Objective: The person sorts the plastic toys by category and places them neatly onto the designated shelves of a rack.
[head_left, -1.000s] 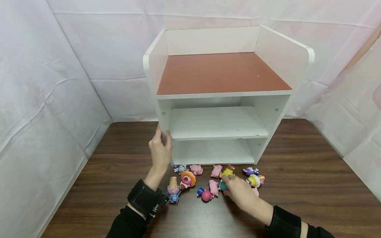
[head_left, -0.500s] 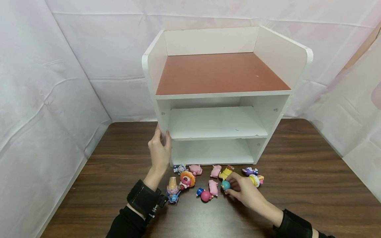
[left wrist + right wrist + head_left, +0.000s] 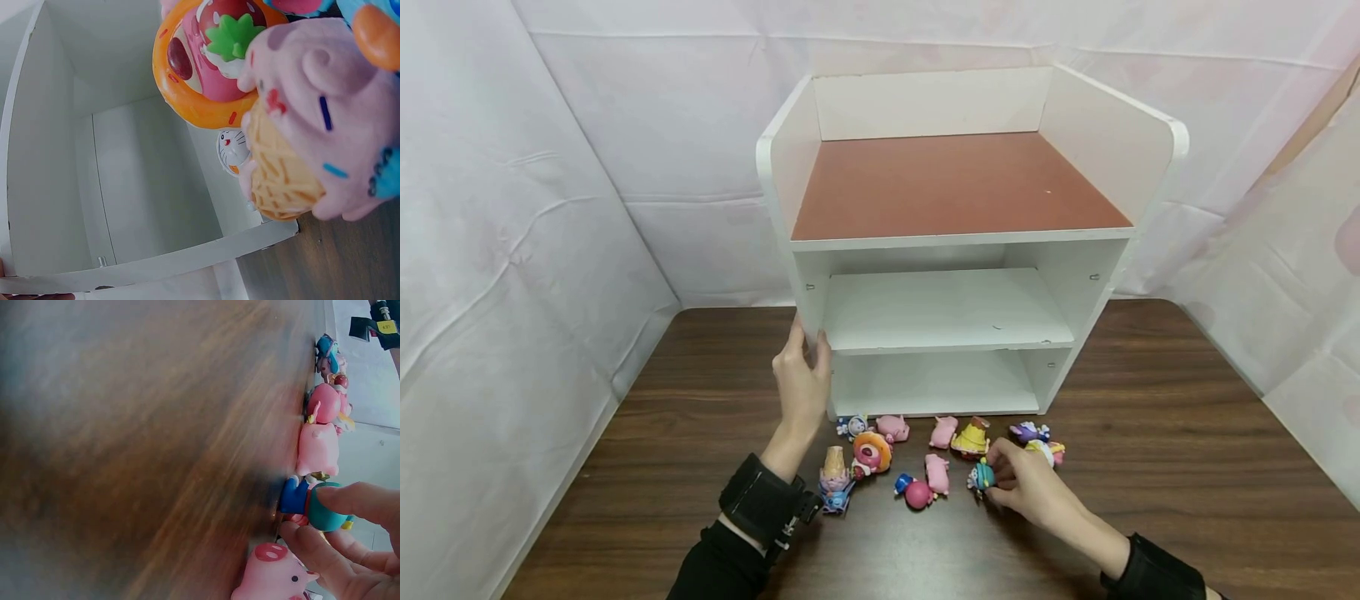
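Note:
In the head view, my left hand [image 3: 801,382] holds the front edge of the white shelf unit's [image 3: 931,243] left side panel, thumb in front and fingers along the outer face. My right hand [image 3: 1026,483] pinches a small toy figurine [image 3: 981,475] with a teal round head. The right wrist view has the thumb [image 3: 350,501] on the teal head, the blue lower body [image 3: 294,496] pointing away from the palm. Beside it are a yellow-dressed figurine [image 3: 972,437] and a pink pig toy [image 3: 937,473]. Another pink pig [image 3: 272,575] sits close under the fingers.
Several more toys lie before the shelf unit: an orange-ringed pink bear [image 3: 872,452], an ice-cream-cone figurine [image 3: 835,479], a magenta-and-blue toy [image 3: 917,493] and a purple one [image 3: 1028,432]. White cloth [image 3: 535,250] surrounds the dark wooden table [image 3: 647,483].
My right hand has drawn slightly right and toward me, turning the teal-headed figurine away from the yellow-dressed one, which now shows fully. My left hand has stayed on the side panel.

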Demonstrator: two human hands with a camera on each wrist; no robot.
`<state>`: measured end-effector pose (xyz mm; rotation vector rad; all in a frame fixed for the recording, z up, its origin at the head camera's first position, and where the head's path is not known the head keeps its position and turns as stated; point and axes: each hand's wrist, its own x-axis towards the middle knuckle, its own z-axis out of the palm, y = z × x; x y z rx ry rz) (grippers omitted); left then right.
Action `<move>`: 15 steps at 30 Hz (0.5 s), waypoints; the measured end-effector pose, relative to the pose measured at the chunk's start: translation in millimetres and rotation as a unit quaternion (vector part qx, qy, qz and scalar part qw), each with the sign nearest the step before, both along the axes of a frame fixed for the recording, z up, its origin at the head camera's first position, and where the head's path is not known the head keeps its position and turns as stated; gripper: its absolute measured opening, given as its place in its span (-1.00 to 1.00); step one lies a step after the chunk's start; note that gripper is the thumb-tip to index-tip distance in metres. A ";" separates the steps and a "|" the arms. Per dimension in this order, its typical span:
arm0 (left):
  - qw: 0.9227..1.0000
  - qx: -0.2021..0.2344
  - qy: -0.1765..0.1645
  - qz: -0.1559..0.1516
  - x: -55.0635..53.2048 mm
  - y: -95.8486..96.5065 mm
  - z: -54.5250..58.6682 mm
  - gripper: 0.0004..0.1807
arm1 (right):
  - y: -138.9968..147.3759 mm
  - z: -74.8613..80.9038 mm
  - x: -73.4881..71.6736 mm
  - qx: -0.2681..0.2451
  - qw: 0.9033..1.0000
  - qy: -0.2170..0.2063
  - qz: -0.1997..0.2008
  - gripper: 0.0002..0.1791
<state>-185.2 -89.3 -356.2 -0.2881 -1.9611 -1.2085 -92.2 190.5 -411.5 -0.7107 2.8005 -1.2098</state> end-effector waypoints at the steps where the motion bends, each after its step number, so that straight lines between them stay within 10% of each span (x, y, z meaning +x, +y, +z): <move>1: 1.000 0.001 0.000 0.000 -0.2 -0.1 -0.1 -0.53 | 0.3 0.8 0.1 0.003 1.000 -0.003 0.003 -0.64; 15: 1.000 0.010 -0.001 0.004 0.4 0.5 0.3 -0.54 | -14.8 19.3 -1.3 0.121 0.989 0.050 -0.066 -0.64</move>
